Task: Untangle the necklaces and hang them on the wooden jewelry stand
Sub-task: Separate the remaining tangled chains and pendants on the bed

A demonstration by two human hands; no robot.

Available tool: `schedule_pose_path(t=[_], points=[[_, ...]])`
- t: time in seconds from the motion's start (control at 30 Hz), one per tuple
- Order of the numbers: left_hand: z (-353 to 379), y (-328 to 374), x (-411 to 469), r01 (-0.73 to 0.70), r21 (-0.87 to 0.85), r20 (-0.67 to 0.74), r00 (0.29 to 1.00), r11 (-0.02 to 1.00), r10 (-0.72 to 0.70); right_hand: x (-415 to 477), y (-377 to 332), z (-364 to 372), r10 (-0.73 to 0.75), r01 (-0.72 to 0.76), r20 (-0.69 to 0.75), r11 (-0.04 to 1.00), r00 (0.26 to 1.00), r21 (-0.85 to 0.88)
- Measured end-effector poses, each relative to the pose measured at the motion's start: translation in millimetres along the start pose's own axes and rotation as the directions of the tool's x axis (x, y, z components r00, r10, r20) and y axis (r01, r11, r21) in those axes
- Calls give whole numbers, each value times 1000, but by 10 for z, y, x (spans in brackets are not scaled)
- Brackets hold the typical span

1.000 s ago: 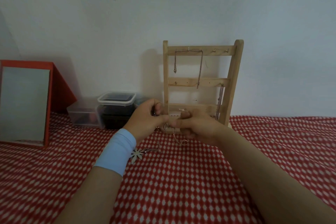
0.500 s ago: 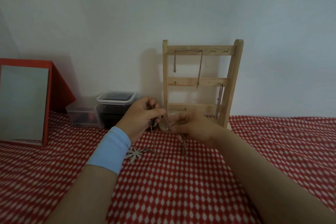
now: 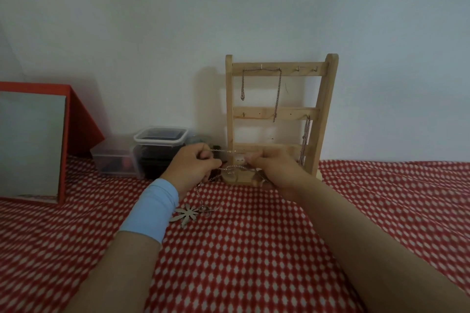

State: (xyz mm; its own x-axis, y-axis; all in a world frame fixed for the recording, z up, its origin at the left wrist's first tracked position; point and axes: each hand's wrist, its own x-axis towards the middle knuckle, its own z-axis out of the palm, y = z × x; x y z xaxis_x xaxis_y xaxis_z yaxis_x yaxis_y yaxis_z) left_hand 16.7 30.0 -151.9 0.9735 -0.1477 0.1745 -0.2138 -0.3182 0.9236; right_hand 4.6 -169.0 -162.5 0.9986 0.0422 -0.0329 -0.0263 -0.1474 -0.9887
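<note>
Chain tangle (image 3: 232, 168) too fine, blurred

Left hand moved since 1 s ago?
Yes. The left hand has shifted left, clear of the left post of the wooden jewelry stand, pulling a necklace chain taut toward the right hand.

The stand (image 3: 322, 119) is showing pale bare wood, matt and unvarnished. The chain (image 3: 222, 151) is glinting as thin silvery metal, the flower pendant (image 3: 187, 215) gleaming duller. The checked tablecloth (image 3: 254, 262) is looking like soft, matt woven cloth; the storage boxes (image 3: 115, 160) are shining as clear glossy plastic, the wristband (image 3: 150, 208) looking like smooth fabric.
</note>
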Motion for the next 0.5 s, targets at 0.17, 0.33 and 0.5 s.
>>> schedule_pose_path(t=[0.17, 0.33, 0.5], points=[[19, 19, -26, -92, 225, 102, 992, 970, 71, -15, -23, 105, -14, 20, -39, 988, 999, 150], [-1, 13, -22, -147, 280, 165, 981, 949, 104, -23, -26, 130, -70, 62, 64, 990, 995, 123], [-8, 43, -33, -103, 183, 151, 986, 978, 76, -66, -34, 59, -70, 58, 158, 995, 985, 81]])
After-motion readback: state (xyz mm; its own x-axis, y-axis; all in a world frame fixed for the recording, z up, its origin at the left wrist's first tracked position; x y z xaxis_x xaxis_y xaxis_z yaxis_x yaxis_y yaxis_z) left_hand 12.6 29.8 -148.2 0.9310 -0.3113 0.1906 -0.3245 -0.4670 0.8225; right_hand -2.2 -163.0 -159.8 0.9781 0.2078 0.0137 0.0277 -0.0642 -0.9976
